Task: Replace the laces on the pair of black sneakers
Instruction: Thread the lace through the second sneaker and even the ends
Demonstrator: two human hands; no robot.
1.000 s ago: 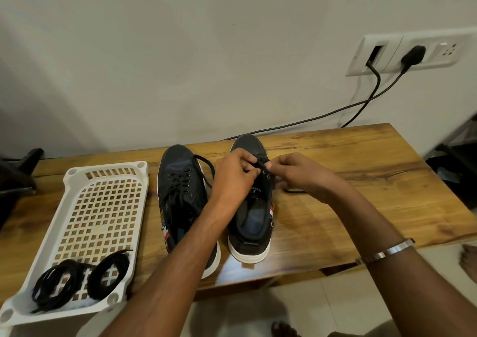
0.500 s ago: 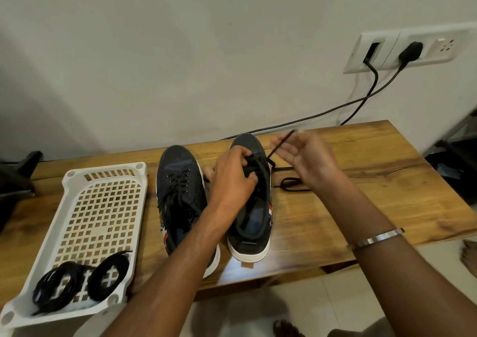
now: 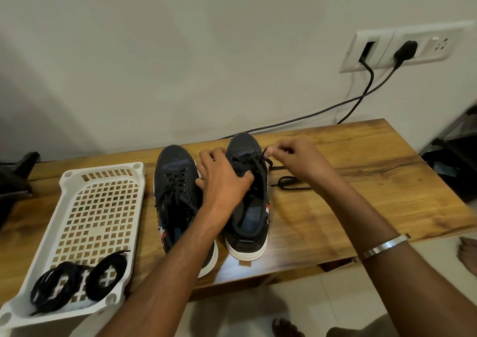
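Note:
Two black sneakers with white soles stand side by side on the wooden table (image 3: 361,197). The left sneaker (image 3: 175,189) is fully laced. My left hand (image 3: 222,179) grips the tongue area of the right sneaker (image 3: 247,218), whose lace is partly out of the eyelets. My right hand (image 3: 296,158) pinches that black lace (image 3: 286,182) beside the shoe's toe end; its loose part lies looped on the table to the right. Two coiled black laces (image 3: 80,282) lie in the near end of a white tray.
The white perforated tray (image 3: 98,207) sits on the table's left part. Black cables (image 3: 322,109) run from a wall socket (image 3: 402,47) down behind the table. A dark object (image 3: 15,179) stands at the far left. Bare feet show on the tiled floor below.
My right hand, which had lifted up and away with the lace half a second ago, has come back down next to the right sneaker's toe end. My left hand stays on that shoe.

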